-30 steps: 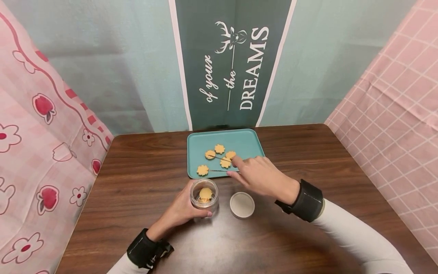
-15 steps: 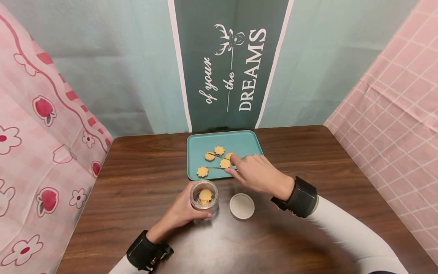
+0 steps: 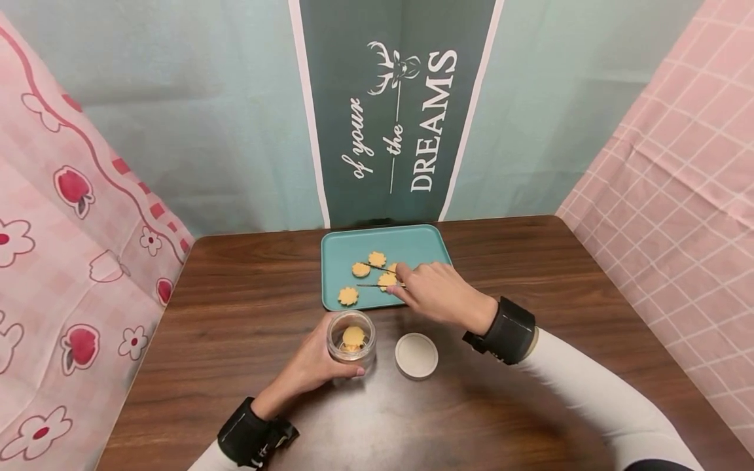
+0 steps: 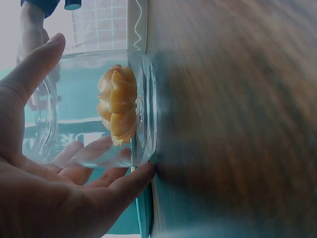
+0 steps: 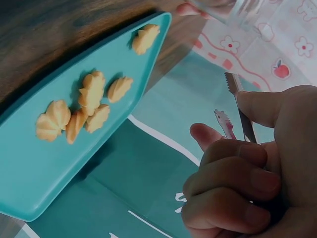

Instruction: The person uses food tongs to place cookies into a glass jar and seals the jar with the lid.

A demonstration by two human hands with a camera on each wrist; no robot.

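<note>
My right hand [image 3: 412,282] pinches thin metal tweezers [image 3: 377,267] low over the teal tray [image 3: 424,243]. Both tweezer arms point left across several flower-shaped cookies [image 3: 377,259]; the nearer arm lies beside one cookie [image 3: 387,280]. In the right wrist view the hand [image 5: 237,183] curls around the tweezers [image 5: 233,87], whose tips are apart and hold nothing, above the cookies [image 5: 91,89] on the tray [image 5: 39,183]. My left hand [image 3: 321,360] grips a clear jar [image 3: 351,337] upright on the table. The left wrist view shows that hand [image 4: 59,188] around the jar [image 4: 143,109] with cookies [image 4: 118,106] on its bottom.
A round white lid [image 3: 416,355] lies on the brown wooden table [image 3: 235,301] right of the jar. Pink patterned cloth [image 3: 71,261] hangs along the left and right edges, and a dark green banner [image 3: 400,111] stands behind the tray.
My right hand has moved slightly away from me, further over the tray, carrying the tweezers among the cookies. My left hand and the jar have stayed put.
</note>
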